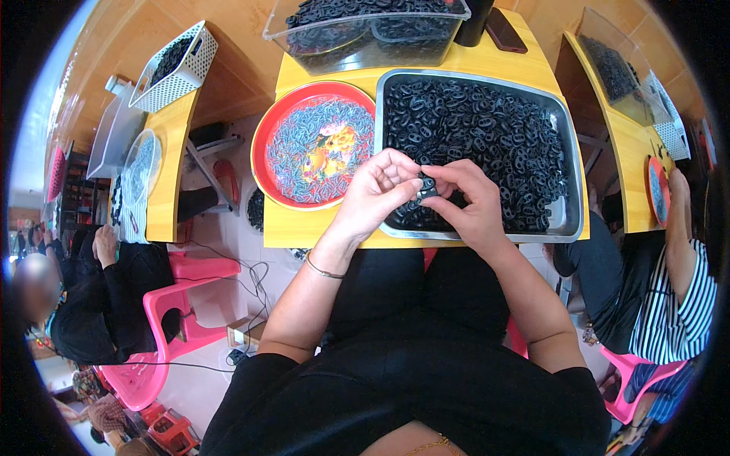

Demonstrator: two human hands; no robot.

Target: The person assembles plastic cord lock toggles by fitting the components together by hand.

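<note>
Over the front of the steel tray (576, 159), my two hands meet at a small black plastic cord lock (427, 187). My left hand (379, 188) pinches it between thumb and fingertips. From the other side, the thumb and index finger of my right hand (473, 201) grip it too. A tiny pale bit shows at the piece, too small to name. Many loose black two-holed pieces (487, 121) fill the steel tray. Left of it, a round red tray (261, 144) with a flower pattern holds many small metal springs (293, 133).
A clear plastic bin (365, 57) of black pieces stands at the yellow table's (304, 76) back, near a dark phone (506, 32). Other people sit at side tables on pink chairs (171, 304). Cables (258, 285) lie on the floor to the left.
</note>
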